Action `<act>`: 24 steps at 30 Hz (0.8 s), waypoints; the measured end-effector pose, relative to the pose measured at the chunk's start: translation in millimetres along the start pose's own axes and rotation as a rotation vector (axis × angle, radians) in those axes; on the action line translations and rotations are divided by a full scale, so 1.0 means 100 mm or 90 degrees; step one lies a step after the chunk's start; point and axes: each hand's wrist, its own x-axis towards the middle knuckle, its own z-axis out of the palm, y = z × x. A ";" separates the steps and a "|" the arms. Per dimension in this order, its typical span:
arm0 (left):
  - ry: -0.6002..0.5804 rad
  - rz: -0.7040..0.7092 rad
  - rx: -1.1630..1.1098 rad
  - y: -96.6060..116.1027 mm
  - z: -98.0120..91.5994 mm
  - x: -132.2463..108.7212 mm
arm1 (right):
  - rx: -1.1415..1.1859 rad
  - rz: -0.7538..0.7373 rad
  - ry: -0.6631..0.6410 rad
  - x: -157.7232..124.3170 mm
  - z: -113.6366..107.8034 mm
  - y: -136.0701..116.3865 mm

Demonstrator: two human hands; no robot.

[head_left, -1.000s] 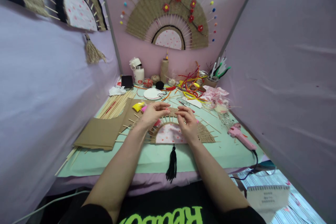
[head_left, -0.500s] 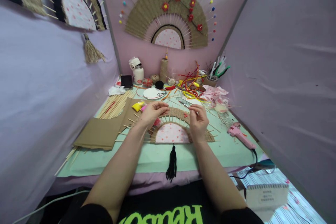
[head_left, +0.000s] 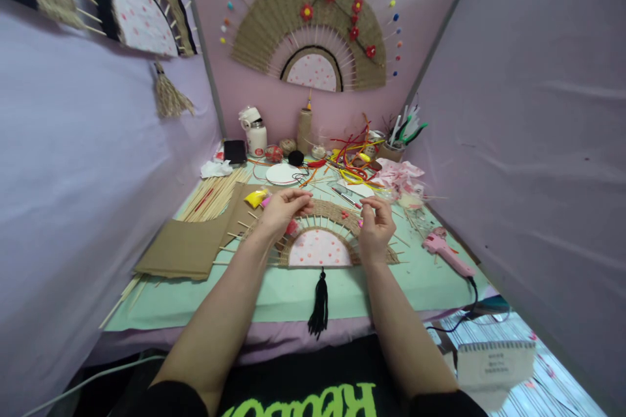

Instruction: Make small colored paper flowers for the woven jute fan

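A half-round woven fan [head_left: 320, 249] lies on the table, with a pink-dotted white centre and bare sticks poking out along its left side. From its lower edge hangs a black tassel [head_left: 319, 305]. My left hand [head_left: 286, 214] is over the fan's upper left, thumb and fingertips pinched together. My right hand [head_left: 376, 228] is over the fan's right part, also in a pinch. Whatever sits in either pinch is too small to make out. Small red pieces [head_left: 345, 214] show on the woven band between the hands. A pen [head_left: 346, 197] lies behind the fan.
Brown cardboard [head_left: 180, 251] and thin sticks [head_left: 215, 195] lie at left. A pink glue gun [head_left: 447, 253] with a cord rests at right. Behind are tangled coloured pipe cleaners [head_left: 359, 156], a bottle [head_left: 255, 138] and a twine spool [head_left: 304, 131]. A finished fan [head_left: 313, 23] hangs on the back wall.
My right hand has shifted slightly to the right, away from the left one, uncovering more of the pen and the fan. My left hand has hardly moved.
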 end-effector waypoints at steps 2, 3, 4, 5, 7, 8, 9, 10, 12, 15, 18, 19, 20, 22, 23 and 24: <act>0.009 0.018 0.041 -0.01 -0.02 0.01 | -0.003 -0.002 -0.008 0.00 0.00 0.00; 0.006 0.022 0.049 -0.01 -0.02 0.01 | -0.005 -0.004 -0.014 0.00 0.01 0.01; -0.002 0.019 0.050 -0.01 -0.03 0.01 | -0.007 -0.004 -0.019 -0.01 0.01 0.01; -0.013 0.009 0.042 -0.01 -0.02 0.01 | -0.008 -0.004 -0.026 -0.02 0.01 0.01; -0.038 -0.029 0.014 0.01 0.00 -0.01 | -0.009 -0.005 -0.035 -0.03 0.02 0.01; -0.046 -0.048 -0.003 0.02 0.01 -0.02 | -0.006 -0.007 -0.041 -0.04 0.02 0.00; -0.052 -0.062 -0.020 0.03 0.03 -0.03 | -0.001 -0.009 -0.049 -0.04 0.03 -0.01; -0.054 -0.069 -0.035 0.03 0.04 -0.04 | 0.006 -0.008 -0.063 -0.04 0.05 -0.04; -0.057 -0.061 -0.059 0.04 0.05 -0.05 | 0.020 -0.008 -0.112 -0.02 0.10 -0.13; -0.065 -0.021 -0.083 0.02 0.01 -0.04 | 0.028 -0.027 -0.236 0.03 0.23 -0.33; -0.045 0.006 -0.121 0.01 -0.05 -0.01 | 0.045 -0.090 -0.314 0.08 0.39 -0.48; -0.032 0.005 -0.139 0.00 -0.06 -0.01 | 0.042 -0.113 -0.312 0.08 0.43 -0.49; -0.020 -0.002 -0.157 0.00 -0.07 0.00 | 0.034 -0.137 -0.304 0.08 0.47 -0.48; -0.014 -0.027 -0.185 0.00 -0.08 0.01 | 0.005 -0.186 -0.287 0.05 0.53 -0.42; -0.021 -0.041 -0.193 0.00 -0.07 0.01 | -0.010 -0.211 -0.283 0.03 0.54 -0.37; -0.029 -0.052 -0.198 0.00 -0.06 0.01 | -0.021 -0.232 -0.279 0.00 0.55 -0.32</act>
